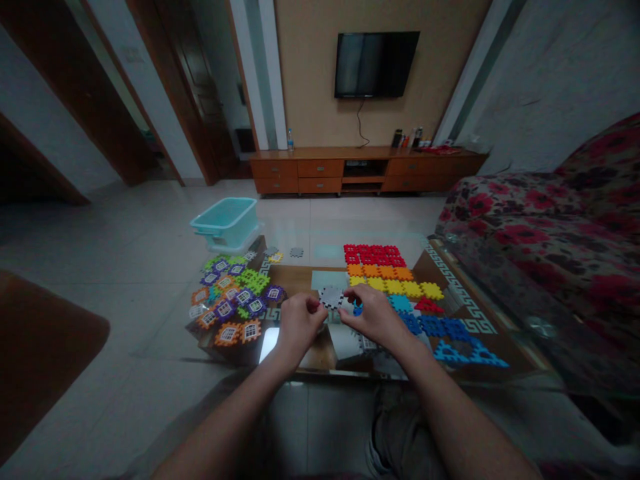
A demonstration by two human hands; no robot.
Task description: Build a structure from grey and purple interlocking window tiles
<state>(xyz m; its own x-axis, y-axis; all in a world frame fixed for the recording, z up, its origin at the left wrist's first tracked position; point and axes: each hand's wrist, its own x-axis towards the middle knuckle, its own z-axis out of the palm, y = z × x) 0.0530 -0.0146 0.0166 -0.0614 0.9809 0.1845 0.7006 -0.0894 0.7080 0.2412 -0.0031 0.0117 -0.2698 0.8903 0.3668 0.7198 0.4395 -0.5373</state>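
Over the near middle of the glass table, a grey interlocking tile point(331, 297) with toothed edges is held up between my two hands. My left hand point(299, 323) pinches its left side with thumb and forefinger. On the other side, the thumb and curled forefinger of my right hand point(376, 315) grip the tile's right edge. Below and beside the right hand lie blue tiles point(433, 325), partly covered by it. A few grey tiles point(367, 343) sit under the right wrist, largely hidden.
A pile of mixed tiles point(235, 293) lies at left. Rows of red point(373, 255), orange point(383, 273) and yellow tiles point(400, 288) lie at right. A turquoise basket point(227, 223) stands beyond the glass table point(300, 371). A floral sofa point(540, 267) is on the right.
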